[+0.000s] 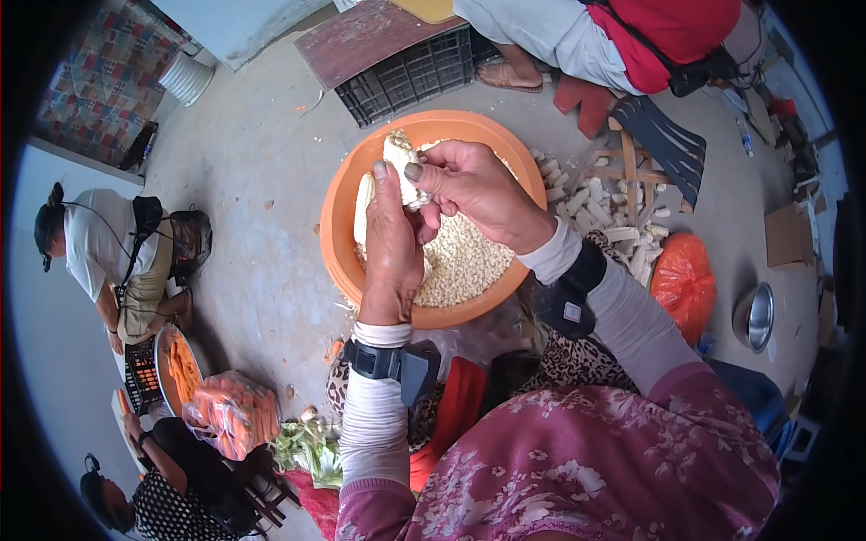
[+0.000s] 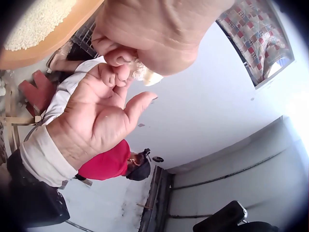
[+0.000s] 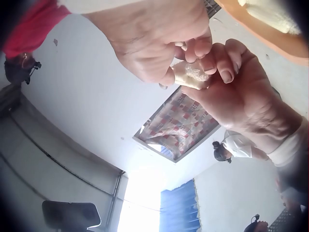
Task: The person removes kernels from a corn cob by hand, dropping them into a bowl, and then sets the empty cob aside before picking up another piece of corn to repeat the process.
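Above an orange basin (image 1: 336, 261), both hands are on a pale corn cob (image 1: 401, 162). My left hand (image 1: 394, 261) grips the cob, its thumb lying along one side. From the other side, my right hand (image 1: 487, 194) holds it with curled fingers, the thumb pressed against the kernels. Part of the cob (image 3: 193, 75) shows between the hands in the right wrist view; the fingers hide the rest. Loose corn kernels (image 1: 469, 266) fill much of the basin, and another corn cob (image 1: 363, 206) leans inside its left wall.
Stripped cobs (image 1: 591, 207) lie on the floor right of the basin, near a red plastic bag (image 1: 683, 284) and a metal bowl (image 1: 760, 317). A black crate (image 1: 406, 77) stands beyond. Bagged carrots (image 1: 233, 415) sit at left, near two seated people; another person (image 1: 577, 41) is ahead.
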Demonstrator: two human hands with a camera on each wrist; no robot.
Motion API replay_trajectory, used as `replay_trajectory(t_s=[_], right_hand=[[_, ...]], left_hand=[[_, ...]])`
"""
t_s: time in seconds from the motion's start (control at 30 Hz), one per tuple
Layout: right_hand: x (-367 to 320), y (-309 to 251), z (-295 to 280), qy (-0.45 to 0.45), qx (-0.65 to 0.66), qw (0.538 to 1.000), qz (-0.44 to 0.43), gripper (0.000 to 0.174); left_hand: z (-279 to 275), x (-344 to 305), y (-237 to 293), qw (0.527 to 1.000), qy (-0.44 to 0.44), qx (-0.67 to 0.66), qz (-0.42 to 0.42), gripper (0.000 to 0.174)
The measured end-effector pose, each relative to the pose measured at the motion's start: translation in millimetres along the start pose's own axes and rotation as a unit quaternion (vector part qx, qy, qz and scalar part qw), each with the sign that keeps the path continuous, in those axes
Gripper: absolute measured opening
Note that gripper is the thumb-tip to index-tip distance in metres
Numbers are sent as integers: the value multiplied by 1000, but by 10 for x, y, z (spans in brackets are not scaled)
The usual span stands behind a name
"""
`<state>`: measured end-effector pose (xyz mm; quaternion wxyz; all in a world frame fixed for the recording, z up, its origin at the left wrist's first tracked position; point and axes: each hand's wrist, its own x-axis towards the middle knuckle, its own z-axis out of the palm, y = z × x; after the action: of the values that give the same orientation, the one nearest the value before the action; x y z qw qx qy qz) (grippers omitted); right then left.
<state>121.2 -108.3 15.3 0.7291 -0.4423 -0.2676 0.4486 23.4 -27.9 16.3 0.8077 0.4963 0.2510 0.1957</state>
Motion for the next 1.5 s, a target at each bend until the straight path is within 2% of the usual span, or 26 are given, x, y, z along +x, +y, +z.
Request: replay_trajectory(t_s=[0.37,0.43,0.53,0.63,0.67,0.7,0.77,0.83,0.97,1.03,1.23,1.27,1.33,1.4,1.5], right_hand=[[6,73,-44,-19,-26,999,-31,27],[2,84,-57,-20,-34,998,-38,26],[-12,89,-54,5,-17,999,-48,27],[-17,86,-47,-3,-9,999,-40,26],[5,119,-72,-18,29,999,-31,25],[19,125,-78,-34,67,997,-21,25],[20,99,-95,-20,56,998,-14,24],[10,59,-82,-6,44,999,-7,24],[-5,72,-75,15,29,999,1,22],[3,86,-74,9,29,1000,-3,23],[5,113,-74,17,41,999,-24,24],[26,126,-119,-10,51,998,-25,25],[17,75,-115,-37,61,997,-26,26],[-17,5,-88,-24,68,997,8,28],[-2,54,-100,-6,43,999,-4,29]], left_hand=[[-85,8,-68,1000,12,-7,4,56],[-120,27,-94,1000,3,-19,3,49],[-109,18,-76,999,-3,-54,4,49],[-115,35,-84,998,-21,-64,12,49],[-115,36,-80,998,-21,-63,12,49],[-114,35,-75,998,-21,-57,11,49],[-92,25,-64,998,-23,-50,10,49],[-28,7,-53,1000,2,18,9,52],[-24,-8,-67,999,14,33,4,51],[-74,12,-92,1000,-9,-23,-6,50],[-119,12,-84,998,-34,-51,0,51],[-123,9,-80,998,-35,-51,0,51],[-125,3,-70,999,-47,-25,1,49],[-35,-18,-54,999,-31,3,9,52],[-25,-28,-62,999,-16,46,17,55]])
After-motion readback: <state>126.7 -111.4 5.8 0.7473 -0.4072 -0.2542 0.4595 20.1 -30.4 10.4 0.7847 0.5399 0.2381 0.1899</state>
